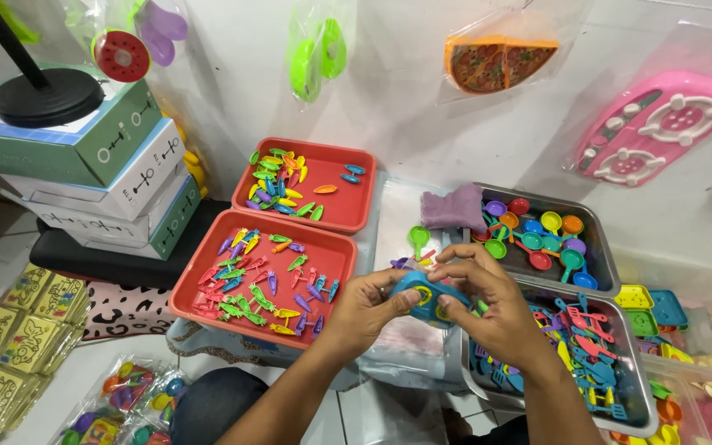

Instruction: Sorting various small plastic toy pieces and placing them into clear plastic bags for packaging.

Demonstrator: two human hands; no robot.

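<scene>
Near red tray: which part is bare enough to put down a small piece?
The near red tray is bare along its right edge; its left and middle are crowded. The far red tray is bare on its right half. Both metal trays are packed.

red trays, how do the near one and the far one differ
The near red tray lies close to the left hand; the far red tray sits against the wall. The near one's small pieces spread across it; the far one's cluster at its left end. Both hold mixed-colour plastic pieces.
</scene>
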